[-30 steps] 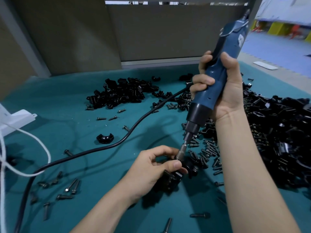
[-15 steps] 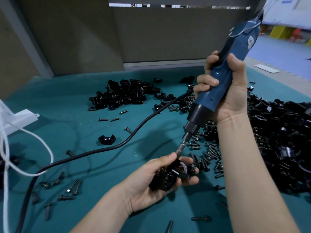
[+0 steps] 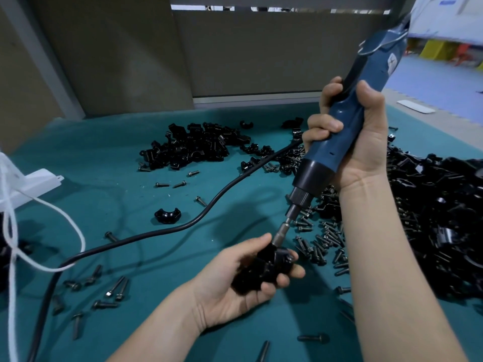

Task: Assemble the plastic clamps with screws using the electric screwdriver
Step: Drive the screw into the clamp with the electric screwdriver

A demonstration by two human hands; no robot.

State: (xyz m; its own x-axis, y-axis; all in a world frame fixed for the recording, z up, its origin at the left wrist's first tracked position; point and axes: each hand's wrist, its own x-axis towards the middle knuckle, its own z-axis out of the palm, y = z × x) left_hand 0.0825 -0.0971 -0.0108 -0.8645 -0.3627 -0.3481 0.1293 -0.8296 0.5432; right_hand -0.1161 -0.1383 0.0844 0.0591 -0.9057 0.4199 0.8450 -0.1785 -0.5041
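My left hand [image 3: 230, 286] lies palm up and grips a black plastic clamp [image 3: 264, 270] above the teal table [image 3: 104, 158]. My right hand [image 3: 355, 137] is wrapped round the blue electric screwdriver [image 3: 342, 131], which tilts down to the left. Its bit [image 3: 281, 232] touches the top of the clamp by my left thumb. The screw under the bit is hidden. Loose black screws [image 3: 321, 241] lie just right of the clamp.
A pile of black clamp parts [image 3: 193, 147] sits at the back centre, a bigger heap [image 3: 439, 220] at the right. One clamp half [image 3: 167, 216] lies alone. A black cable [image 3: 146, 236] crosses the table. White cord [image 3: 47, 212] and a white part [image 3: 34, 181] sit at the left.
My left hand has turned palm up and lifted the clamp off the table. The screwdriver has risen and shifted right, its bit staying at the clamp.
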